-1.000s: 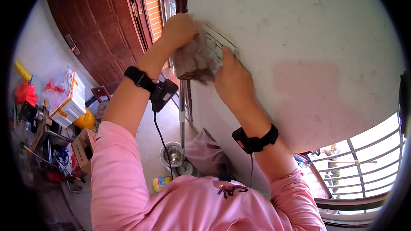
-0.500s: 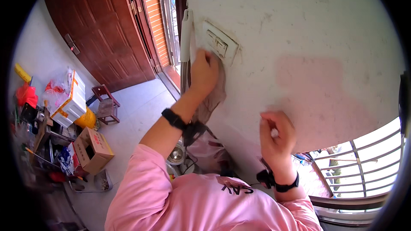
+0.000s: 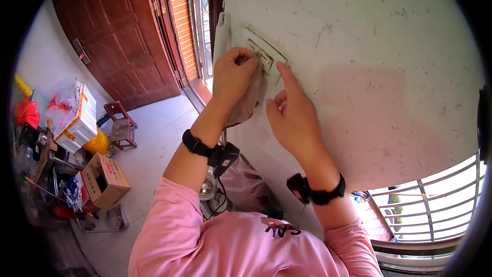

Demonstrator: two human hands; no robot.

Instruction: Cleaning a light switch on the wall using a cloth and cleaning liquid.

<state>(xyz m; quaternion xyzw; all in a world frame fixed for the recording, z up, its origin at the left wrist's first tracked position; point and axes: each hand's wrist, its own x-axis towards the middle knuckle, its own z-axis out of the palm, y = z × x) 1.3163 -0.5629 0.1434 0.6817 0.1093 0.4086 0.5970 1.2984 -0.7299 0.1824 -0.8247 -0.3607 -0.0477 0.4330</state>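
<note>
A white wall switch plate (image 3: 281,53), grimy round its edges, sits on the pale wall in front of me. At its lower left side is my left hand (image 3: 236,74), thumb and forefinger pinched together against the plate's inner panel (image 3: 266,61). Whatever may be between those fingertips is too small to make out. A brownish patch (image 3: 251,100) lies beneath this hand; I cannot tell if it is cloth, shadow or reflection. My right hand (image 3: 296,112) points up with its forefinger stretched to the plate's right edge, thumb apart and the other fingers partly bent.
A brown door (image 3: 115,36) stands at the far left beside a small wooden chair (image 3: 123,125). Clutter there includes a white foam box (image 3: 82,120) and an open cardboard box (image 3: 107,182). A barred window (image 3: 428,200) is at the lower right.
My right hand has risen up and leftward from low on the right to the switch plate, its forefinger now extended. My left hand has shifted slightly at the plate, thumb and forefinger pinched.
</note>
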